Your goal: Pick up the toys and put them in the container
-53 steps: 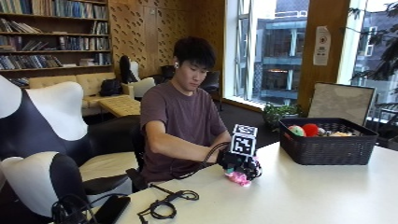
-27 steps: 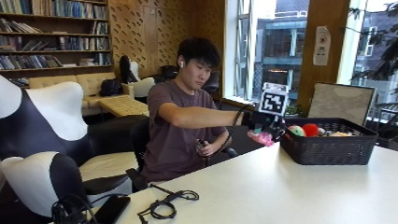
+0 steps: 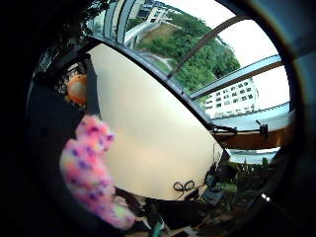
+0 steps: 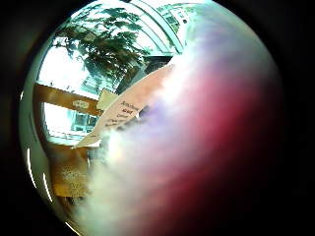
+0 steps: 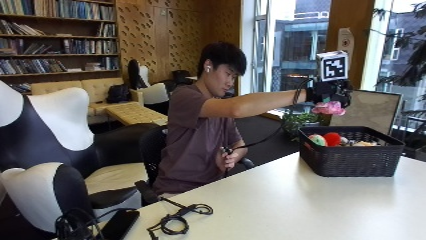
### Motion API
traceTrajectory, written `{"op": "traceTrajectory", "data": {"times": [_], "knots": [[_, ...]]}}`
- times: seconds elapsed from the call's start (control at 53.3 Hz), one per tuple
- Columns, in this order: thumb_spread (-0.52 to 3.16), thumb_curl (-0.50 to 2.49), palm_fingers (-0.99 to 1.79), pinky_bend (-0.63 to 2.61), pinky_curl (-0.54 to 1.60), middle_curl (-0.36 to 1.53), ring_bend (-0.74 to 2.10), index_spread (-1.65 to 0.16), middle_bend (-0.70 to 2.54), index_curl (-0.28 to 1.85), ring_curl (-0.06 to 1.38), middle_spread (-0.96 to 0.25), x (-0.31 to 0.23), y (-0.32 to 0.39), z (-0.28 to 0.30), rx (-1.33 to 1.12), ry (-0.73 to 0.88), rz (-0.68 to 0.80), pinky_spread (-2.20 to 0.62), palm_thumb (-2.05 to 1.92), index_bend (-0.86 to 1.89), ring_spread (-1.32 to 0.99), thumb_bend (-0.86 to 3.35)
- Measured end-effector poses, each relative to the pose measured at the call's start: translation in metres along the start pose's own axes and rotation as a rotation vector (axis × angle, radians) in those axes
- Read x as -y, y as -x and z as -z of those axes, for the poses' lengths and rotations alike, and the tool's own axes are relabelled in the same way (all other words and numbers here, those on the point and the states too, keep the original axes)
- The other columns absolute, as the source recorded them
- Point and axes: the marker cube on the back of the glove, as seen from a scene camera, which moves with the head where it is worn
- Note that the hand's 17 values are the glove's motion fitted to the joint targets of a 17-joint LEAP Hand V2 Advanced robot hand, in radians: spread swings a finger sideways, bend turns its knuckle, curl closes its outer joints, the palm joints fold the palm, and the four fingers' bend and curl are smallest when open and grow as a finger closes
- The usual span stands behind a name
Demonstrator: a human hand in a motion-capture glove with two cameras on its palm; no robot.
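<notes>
In the outside view my gloved right hand (image 5: 331, 93) is raised at arm's length above the black woven basket (image 5: 351, 160), gripping a pink plush toy (image 5: 329, 108) that hangs under it. The basket stands on the white table (image 5: 286, 205) and holds a green, a red and a pale toy (image 5: 332, 139). The little finger side palm view shows the pink toy with coloured spots (image 3: 94, 170) close to the palm, with the basket rim (image 3: 44, 128) and an orange toy (image 3: 77, 88) below. The thumb side palm view is mostly filled by the blurred pink toy (image 4: 197, 147).
A black cable loop (image 5: 178, 219) and a dark phone (image 5: 120, 223) lie near the table's near-left edge. A framed board (image 5: 373, 111) and a potted plant (image 5: 301, 120) stand behind the basket. The person's bare left hand (image 5: 226, 155) rests at the lap.
The hand has lifted the pink toy off the table, swung it to the right and higher, and now holds it above the basket.
</notes>
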Motion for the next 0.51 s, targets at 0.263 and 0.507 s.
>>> {"op": "traceTrajectory", "data": {"times": [0.263,0.507], "knots": [[0.37,1.01,1.02,0.83,0.52,0.87,1.27,-0.27,1.24,0.96,0.75,-0.2,0.051,0.076,-0.061,-0.16,0.073,-0.103,-0.4,0.64,0.92,-0.42,0.15],[0.77,0.96,-0.58,1.18,0.63,0.73,0.89,-0.21,0.68,0.82,0.7,-0.17,0.05,0.139,-0.135,-0.144,0.623,-0.085,-0.22,0.41,0.13,-0.3,0.02]]}}
